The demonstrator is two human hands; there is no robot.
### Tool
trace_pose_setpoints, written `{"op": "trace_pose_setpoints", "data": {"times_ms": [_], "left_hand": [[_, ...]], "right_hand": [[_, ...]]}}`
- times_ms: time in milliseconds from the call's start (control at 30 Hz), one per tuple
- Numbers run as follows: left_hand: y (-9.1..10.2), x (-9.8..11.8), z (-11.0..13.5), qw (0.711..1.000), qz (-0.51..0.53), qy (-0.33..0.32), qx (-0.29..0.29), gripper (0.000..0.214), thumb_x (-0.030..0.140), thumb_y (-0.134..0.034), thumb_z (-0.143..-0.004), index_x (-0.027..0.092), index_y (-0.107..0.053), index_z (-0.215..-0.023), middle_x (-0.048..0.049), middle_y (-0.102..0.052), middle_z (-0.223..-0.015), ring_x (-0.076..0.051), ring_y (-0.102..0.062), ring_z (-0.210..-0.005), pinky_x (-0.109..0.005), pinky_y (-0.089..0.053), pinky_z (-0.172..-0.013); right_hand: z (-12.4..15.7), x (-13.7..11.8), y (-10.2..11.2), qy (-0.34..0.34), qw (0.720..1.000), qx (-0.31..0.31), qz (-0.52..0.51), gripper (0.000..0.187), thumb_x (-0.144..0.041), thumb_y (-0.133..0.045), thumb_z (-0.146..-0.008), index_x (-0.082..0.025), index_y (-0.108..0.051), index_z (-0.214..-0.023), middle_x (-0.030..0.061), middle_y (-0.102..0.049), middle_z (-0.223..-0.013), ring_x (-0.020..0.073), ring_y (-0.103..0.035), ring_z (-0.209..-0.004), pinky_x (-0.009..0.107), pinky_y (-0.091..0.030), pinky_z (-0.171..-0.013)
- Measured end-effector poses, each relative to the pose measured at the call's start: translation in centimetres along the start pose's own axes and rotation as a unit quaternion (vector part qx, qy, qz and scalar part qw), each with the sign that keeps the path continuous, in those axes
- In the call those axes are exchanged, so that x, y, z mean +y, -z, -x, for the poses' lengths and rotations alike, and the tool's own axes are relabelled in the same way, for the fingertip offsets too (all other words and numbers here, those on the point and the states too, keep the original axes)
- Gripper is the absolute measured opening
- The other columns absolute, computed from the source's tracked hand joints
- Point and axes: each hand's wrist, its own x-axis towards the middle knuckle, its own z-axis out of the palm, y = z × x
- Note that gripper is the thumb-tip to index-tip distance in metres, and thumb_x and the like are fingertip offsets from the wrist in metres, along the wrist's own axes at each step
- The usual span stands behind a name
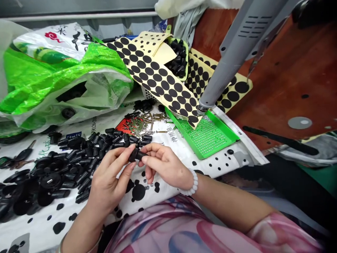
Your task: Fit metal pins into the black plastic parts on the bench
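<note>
Between both hands is a small black plastic part, wider at its left end and narrower at its right. My left hand pinches the wide end between thumb and fingertips. My right hand, with a pale beaded bracelet at the wrist, grips the narrow end. Whether the part is one piece or two pressed together, I cannot tell. Just behind and left of the hands spreads a pile of loose black plastic parts. Beyond them lies a heap of small metal pieces on a red print.
A green perforated tray stands right of the hands under a grey powered tool. Sheets of black round stickers lean over a basket of black parts. A green and white plastic bag fills the back left.
</note>
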Motion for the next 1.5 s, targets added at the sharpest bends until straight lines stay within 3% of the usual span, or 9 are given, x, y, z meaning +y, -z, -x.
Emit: {"op": "trace_pose_setpoints", "data": {"times_ms": [167, 333, 467, 667, 867, 1067, 1233, 1367, 1500], "left_hand": [[-0.4, 0.0, 0.7, 0.999, 0.031, 0.03, 0.002, 0.062, 0.013, -0.053, -0.086, 0.032, -0.032, -0.14, -0.0057, -0.058, -0.118, -0.017, -0.06, -0.096, -0.03, -0.051, -0.086], [-0.4, 0.6, 1.4, 0.982, 0.159, 0.096, 0.026, 0.06, 0.016, -0.06, -0.083, 0.031, -0.039, -0.137, -0.0066, -0.055, -0.117, -0.019, -0.057, -0.102, -0.032, -0.051, -0.087], [0.4, 1.4, 1.7, 0.983, 0.157, 0.096, 0.019, 0.057, 0.014, -0.063, -0.08, 0.031, -0.046, -0.132, -0.0064, -0.053, -0.121, -0.019, -0.057, -0.101, -0.032, -0.051, -0.087], [1.3, 2.1, 2.2, 0.985, 0.151, 0.076, 0.016, 0.059, 0.013, -0.063, -0.08, 0.03, -0.045, -0.133, -0.0065, -0.055, -0.123, -0.023, -0.054, -0.111, -0.037, -0.05, -0.094], [1.6, 2.6, 1.8, 0.988, 0.15, 0.044, 0.004, 0.053, 0.011, -0.06, -0.082, 0.029, -0.048, -0.13, -0.0022, -0.057, -0.126, -0.016, -0.053, -0.114, -0.026, -0.044, -0.099], [1.8, 2.7, 1.8, 0.972, 0.212, 0.098, -0.018, 0.045, 0.013, -0.062, -0.082, 0.029, -0.054, -0.123, 0.0, -0.059, -0.122, -0.015, -0.053, -0.114, -0.023, -0.045, -0.098], [2.0, 2.8, 1.4, 0.96, 0.258, 0.103, -0.023, 0.035, 0.02, -0.063, -0.082, 0.031, -0.06, -0.115, -0.0006, -0.061, -0.114, -0.016, -0.055, -0.11, -0.024, -0.049, -0.091], [2.2, 2.9, 1.2, 0.969, 0.221, 0.09, -0.056, 0.035, 0.022, -0.059, -0.085, 0.031, -0.057, -0.119, 0.0, -0.062, -0.116, -0.015, -0.057, -0.11, -0.023, -0.048, -0.093], [2.1, 3.0, 1.2, 0.986, 0.149, 0.049, -0.058, 0.041, 0.021, -0.054, -0.088, 0.031, -0.05, -0.127, 0.0016, -0.063, -0.12, -0.014, -0.059, -0.108, -0.023, -0.047, -0.096]], "right_hand": [[0.1, 0.5, 0.3, 0.019, 1.0, -0.016, -0.009, 0.026, -0.016, -0.064, -0.072, -0.014, -0.057, -0.097, -0.006, -0.06, -0.066, 0.0022, -0.054, -0.043, 0.013, -0.048, -0.043], [0.3, 1.3, 1.0, -0.006, 0.998, -0.049, -0.03, 0.037, -0.023, -0.071, -0.069, -0.015, -0.062, -0.104, -0.0053, -0.063, -0.066, 0.0041, -0.058, -0.049, 0.017, -0.053, -0.049], [0.7, 1.8, 1.1, 0.009, 0.996, -0.066, -0.054, 0.038, -0.026, -0.073, -0.068, -0.017, -0.064, -0.104, -0.0036, -0.065, -0.069, 0.0051, -0.061, -0.051, 0.017, -0.053, -0.052], [1.8, 1.7, 0.6, 0.061, 0.997, -0.043, -0.01, 0.032, -0.026, -0.071, -0.072, -0.015, -0.066, -0.102, -0.001, -0.066, -0.073, 0.0072, -0.062, -0.06, 0.022, -0.055, -0.062], [2.3, 1.9, 0.6, 0.057, 0.997, -0.052, 0.002, 0.031, -0.031, -0.073, -0.071, -0.015, -0.067, -0.096, -0.0007, -0.065, -0.071, 0.0078, -0.062, -0.059, 0.022, -0.054, -0.061], [2.6, 2.0, 0.8, 0.089, 0.995, -0.05, -0.002, 0.026, -0.027, -0.073, -0.071, -0.015, -0.066, -0.093, -0.0006, -0.064, -0.074, 0.0073, -0.062, -0.061, 0.02, -0.054, -0.062], [2.8, 1.7, 1.0, 0.036, 0.993, -0.113, -0.022, 0.031, -0.034, -0.072, -0.073, -0.014, -0.064, -0.095, -0.0012, -0.063, -0.07, 0.0061, -0.06, -0.056, 0.018, -0.051, -0.057], [2.6, 1.5, 1.0, 0.002, 0.985, -0.173, -0.021, 0.031, -0.039, -0.069, -0.076, -0.013, -0.065, -0.093, -0.0011, -0.062, -0.069, 0.0048, -0.06, -0.053, 0.017, -0.049, -0.056], [2.4, 1.7, 0.8, -0.013, 0.986, -0.16, -0.033, 0.033, -0.039, -0.072, -0.072, -0.013, -0.064, -0.09, -0.0016, -0.062, -0.07, 0.0052, -0.059, -0.053, 0.018, -0.049, -0.055]]}}
